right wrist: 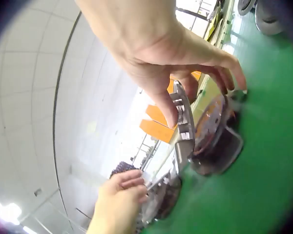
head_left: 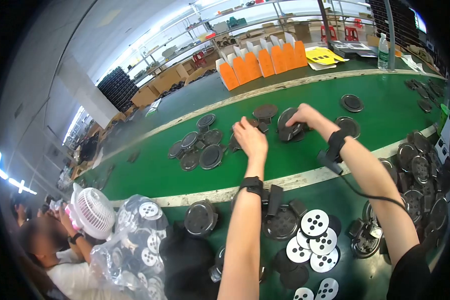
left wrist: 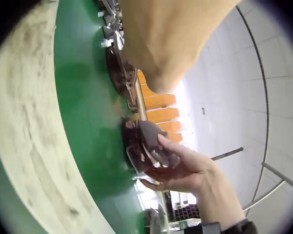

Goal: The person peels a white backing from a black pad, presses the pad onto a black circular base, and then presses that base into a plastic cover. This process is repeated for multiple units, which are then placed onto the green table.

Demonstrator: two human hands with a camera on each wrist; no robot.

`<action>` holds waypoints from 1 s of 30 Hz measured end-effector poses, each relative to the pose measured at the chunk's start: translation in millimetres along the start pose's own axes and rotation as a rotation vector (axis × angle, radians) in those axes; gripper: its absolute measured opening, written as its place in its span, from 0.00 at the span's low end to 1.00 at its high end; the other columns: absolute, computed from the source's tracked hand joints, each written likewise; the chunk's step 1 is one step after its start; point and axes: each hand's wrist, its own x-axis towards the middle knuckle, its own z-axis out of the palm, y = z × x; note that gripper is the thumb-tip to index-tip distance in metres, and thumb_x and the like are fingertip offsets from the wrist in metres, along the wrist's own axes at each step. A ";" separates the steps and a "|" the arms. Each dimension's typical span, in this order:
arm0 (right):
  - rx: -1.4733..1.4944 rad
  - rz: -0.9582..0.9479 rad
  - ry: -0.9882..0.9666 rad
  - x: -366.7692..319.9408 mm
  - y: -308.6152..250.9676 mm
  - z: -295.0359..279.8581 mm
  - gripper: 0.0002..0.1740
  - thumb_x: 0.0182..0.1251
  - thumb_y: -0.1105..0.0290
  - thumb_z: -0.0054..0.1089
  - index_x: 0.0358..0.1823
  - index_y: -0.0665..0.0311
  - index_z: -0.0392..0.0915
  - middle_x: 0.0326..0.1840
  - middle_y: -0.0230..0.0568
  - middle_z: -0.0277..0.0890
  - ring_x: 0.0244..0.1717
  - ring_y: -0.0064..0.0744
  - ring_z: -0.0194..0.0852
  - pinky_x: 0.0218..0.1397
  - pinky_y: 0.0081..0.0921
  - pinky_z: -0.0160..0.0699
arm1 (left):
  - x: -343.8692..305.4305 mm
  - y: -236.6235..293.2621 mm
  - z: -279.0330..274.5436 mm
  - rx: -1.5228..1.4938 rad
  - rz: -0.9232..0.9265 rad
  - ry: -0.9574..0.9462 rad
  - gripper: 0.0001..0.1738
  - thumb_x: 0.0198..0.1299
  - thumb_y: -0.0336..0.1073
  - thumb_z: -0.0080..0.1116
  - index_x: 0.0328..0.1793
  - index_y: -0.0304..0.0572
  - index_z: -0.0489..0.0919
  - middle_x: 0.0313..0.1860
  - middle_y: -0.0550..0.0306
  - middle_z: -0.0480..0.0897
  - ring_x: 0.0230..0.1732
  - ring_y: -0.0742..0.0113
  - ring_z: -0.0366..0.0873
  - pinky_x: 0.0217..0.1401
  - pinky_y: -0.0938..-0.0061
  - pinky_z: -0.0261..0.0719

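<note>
My right hand [head_left: 307, 116] grips a round black part with a boxy block [head_left: 287, 131] and tilts it up on edge over the green table. In the right wrist view, thumb and fingers straddle the upright disc [right wrist: 184, 114], with a second dark round part [right wrist: 217, 139] close beside it. To its left, my left hand [head_left: 251, 139] reaches over dark round parts, its loosely bent fingers right at one part [right wrist: 166, 195] in the right wrist view. Just beyond that hand lies a brownish disc [head_left: 265, 111].
Several round black parts [head_left: 211, 156] cluster to the left, and more are heaped at right [head_left: 422, 170]. White perforated discs [head_left: 315, 223] lie nearest me, beside a clear bag [head_left: 135, 240]. Orange holders [head_left: 262, 62] line the back. A person [head_left: 60, 245] sits left behind a fan [head_left: 92, 212].
</note>
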 end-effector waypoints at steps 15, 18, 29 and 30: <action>0.956 -0.052 0.317 29.7 -5.1 -26.2 0.31 0.36 0.59 0.72 0.42 0.72 0.75 0.41 0.44 0.76 0.42 0.38 0.74 0.49 0.33 0.70 | 7.2 -24.3 4.3 -0.147 -0.122 -0.233 0.15 0.51 0.49 0.57 0.32 0.47 0.83 0.29 0.40 0.79 0.38 0.47 0.77 0.42 0.60 0.72; 0.873 -0.026 0.594 82.6 6.7 2.2 0.35 0.34 0.54 0.72 0.40 0.75 0.76 0.43 0.47 0.76 0.45 0.39 0.74 0.48 0.29 0.70 | 12.7 -16.1 -3.6 -0.071 -0.251 -0.220 0.17 0.44 0.48 0.64 0.27 0.39 0.81 0.30 0.38 0.79 0.36 0.45 0.76 0.41 0.60 0.72; 0.736 -0.128 0.427 104.1 0.1 47.9 0.31 0.32 0.62 0.73 0.42 0.69 0.76 0.46 0.49 0.74 0.48 0.39 0.73 0.50 0.32 0.72 | 12.9 1.7 21.3 -0.186 -0.507 -0.455 0.43 0.32 0.45 0.73 0.48 0.15 0.68 0.46 0.32 0.74 0.47 0.49 0.75 0.47 0.63 0.73; 0.779 -0.180 0.477 98.8 1.3 42.7 0.30 0.32 0.63 0.72 0.42 0.68 0.76 0.45 0.49 0.75 0.47 0.38 0.73 0.50 0.32 0.72 | 16.0 3.1 18.4 -0.232 -0.540 -0.546 0.45 0.31 0.45 0.74 0.50 0.17 0.67 0.48 0.31 0.73 0.49 0.47 0.74 0.50 0.62 0.72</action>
